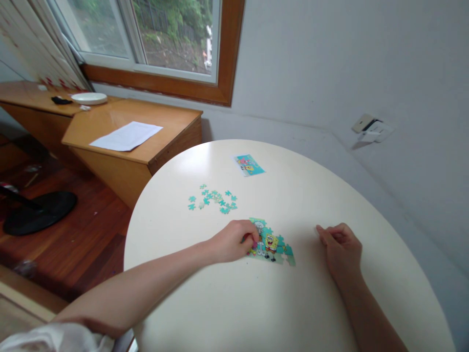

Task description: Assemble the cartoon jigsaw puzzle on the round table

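Observation:
A partly joined cartoon jigsaw puzzle (271, 243) lies on the white round table, showing a yellow square figure against teal. My left hand (234, 240) is over its left side, fingers curled into a pinch and touching that part; what sits between the fingertips is hidden. To the right of the puzzle and apart from it, my right hand (342, 247) is held with thumb and index finger pressed together. Something small and pale may show at the fingertips, too small to name. Loose teal puzzle pieces (216, 196) are scattered beyond my left hand.
A small picture card (249, 165) with similar cartoon figures lies toward the table's (293, 308) far edge. At the left stands a wooden desk (172, 122) bearing a sheet of paper (126, 136) and a white plate (89, 99). A wall with a socket (370, 127) borders the right.

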### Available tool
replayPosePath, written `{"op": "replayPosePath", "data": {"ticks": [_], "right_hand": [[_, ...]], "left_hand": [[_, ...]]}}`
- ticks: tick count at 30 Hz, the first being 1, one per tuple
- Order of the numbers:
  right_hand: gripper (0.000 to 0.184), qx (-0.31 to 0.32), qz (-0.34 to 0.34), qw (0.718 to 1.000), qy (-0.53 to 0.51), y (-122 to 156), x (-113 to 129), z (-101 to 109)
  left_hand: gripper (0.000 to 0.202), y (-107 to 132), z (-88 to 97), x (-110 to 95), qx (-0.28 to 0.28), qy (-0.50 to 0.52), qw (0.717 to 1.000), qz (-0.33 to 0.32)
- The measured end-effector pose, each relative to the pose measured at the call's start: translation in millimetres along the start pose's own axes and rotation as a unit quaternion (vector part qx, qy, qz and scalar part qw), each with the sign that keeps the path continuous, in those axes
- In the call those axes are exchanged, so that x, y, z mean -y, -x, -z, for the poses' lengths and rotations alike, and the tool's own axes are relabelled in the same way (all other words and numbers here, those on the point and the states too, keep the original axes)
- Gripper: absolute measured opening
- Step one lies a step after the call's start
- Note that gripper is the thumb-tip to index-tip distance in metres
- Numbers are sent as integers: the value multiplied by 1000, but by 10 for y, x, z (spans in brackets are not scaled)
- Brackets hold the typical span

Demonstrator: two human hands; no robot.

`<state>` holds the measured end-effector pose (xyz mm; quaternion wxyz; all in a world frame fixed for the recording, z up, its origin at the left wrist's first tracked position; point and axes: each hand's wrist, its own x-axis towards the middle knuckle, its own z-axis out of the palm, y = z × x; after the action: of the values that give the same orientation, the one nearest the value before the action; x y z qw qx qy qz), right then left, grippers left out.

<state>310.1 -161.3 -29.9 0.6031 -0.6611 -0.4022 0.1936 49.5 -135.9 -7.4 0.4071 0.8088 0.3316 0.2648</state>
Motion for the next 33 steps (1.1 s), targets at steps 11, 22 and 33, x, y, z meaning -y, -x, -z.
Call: {"op": "replayPosePath", "data": {"ticks": [11,22,33], "right_hand": [[41,6,9,999,39,-19,-26,13],[47,-7,-7,997,71,15,69,3],[47,16,43,997,54,-15,-33,20]], "left_hand": [[27,-2,3,4,0,1,1000,-2],[27,-3,8,-9,2,2,1000,1],[26,-1,11,-16,3,2,1000,3]]}}
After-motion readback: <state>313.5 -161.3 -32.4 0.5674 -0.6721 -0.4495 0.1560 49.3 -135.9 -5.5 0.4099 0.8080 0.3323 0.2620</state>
